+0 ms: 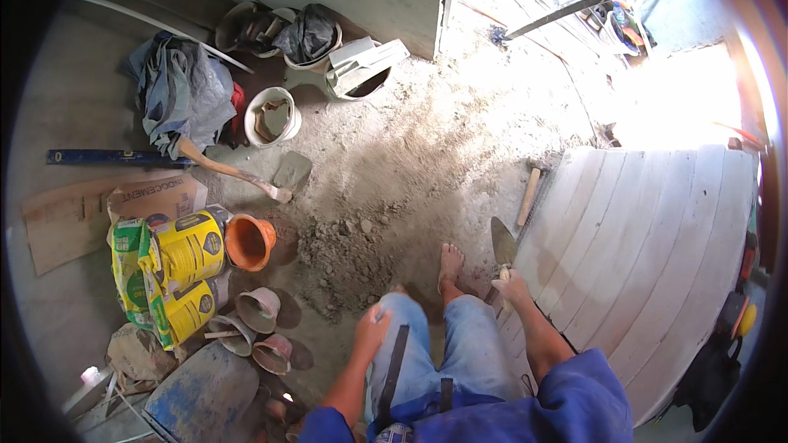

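My right hand (514, 287) is closed round the handle of a pointed trowel (502, 241). Its blade points away from me, beside the left edge of a surface of pale boards (632, 238). Just beyond the blade, a hammer (529, 197) with a wooden handle lies along that same edge. My left hand (372, 328) is at my left knee with its fingers curled; whatever it may hold is too small to make out. Ahead of my knees, a heap of grey-brown crumbly mortar or soil (349, 250) spreads over the floor.
Left of the heap stand an orange bucket (249, 243), yellow-and-green bags (187, 250) and several small pots (258, 310). A wooden-handled tool (234, 172) lies beyond them, near a white bucket (272, 117). A blue level (115, 157) lies far left. Filled buckets (312, 45) line the wall.
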The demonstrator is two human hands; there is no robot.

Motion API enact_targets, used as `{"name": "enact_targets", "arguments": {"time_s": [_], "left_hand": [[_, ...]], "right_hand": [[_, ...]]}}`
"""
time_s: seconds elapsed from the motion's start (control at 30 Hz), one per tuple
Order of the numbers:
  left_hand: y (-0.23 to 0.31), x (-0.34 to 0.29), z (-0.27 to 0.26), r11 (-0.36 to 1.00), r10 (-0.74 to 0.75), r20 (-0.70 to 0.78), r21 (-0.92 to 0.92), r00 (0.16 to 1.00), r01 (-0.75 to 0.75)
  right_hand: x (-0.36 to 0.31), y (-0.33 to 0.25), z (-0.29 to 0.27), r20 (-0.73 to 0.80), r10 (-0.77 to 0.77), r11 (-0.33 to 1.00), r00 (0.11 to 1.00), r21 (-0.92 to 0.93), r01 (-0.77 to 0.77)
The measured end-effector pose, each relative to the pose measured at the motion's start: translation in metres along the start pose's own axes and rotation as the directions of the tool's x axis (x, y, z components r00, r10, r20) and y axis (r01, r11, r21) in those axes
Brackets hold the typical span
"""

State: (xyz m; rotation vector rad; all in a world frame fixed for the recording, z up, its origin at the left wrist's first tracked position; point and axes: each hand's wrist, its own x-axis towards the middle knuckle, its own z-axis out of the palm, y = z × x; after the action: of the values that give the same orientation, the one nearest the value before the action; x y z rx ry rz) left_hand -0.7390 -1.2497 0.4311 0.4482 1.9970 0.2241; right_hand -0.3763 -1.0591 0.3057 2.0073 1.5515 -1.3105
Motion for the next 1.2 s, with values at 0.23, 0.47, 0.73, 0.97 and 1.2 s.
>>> {"name": "enact_targets", "arguments": {"time_s": [0.23, 0.47, 0.73, 0.97, 1.2], "left_hand": [[0.096, 0.116, -0.049, 0.933, 0.359, -0.146, 0.039, 0.922, -0.357], [0.212, 0.337, -0.159, 0.848, 0.521, -0.292, 0.287, 0.802, -0.446], [0.318, 0.558, -0.223, 0.777, 0.586, -0.409, 0.528, 0.699, -0.343], [0.336, 0.617, -0.226, 0.626, 0.623, -0.181, 0.698, 0.761, -0.347], [0.346, 0.593, -0.233, 0.578, 0.69, 0.005, 0.598, 0.723, -0.556]], "right_hand": [[-0.006, 0.039, -0.008, 0.125, 0.098, 0.991, 0.987, 0.079, -0.109], [-0.007, -0.094, -0.063, 0.344, 0.415, 0.808, 0.842, 0.287, -0.515], [0.173, -0.262, -0.03, 0.228, 0.229, 0.814, 0.946, 0.489, -0.314], [0.37, -0.497, -0.037, 0.165, 0.285, 0.489, 0.944, 0.822, -0.291], [0.325, -0.537, -0.055, 0.181, 0.13, 0.746, 0.975, 0.63, -0.217]]}}
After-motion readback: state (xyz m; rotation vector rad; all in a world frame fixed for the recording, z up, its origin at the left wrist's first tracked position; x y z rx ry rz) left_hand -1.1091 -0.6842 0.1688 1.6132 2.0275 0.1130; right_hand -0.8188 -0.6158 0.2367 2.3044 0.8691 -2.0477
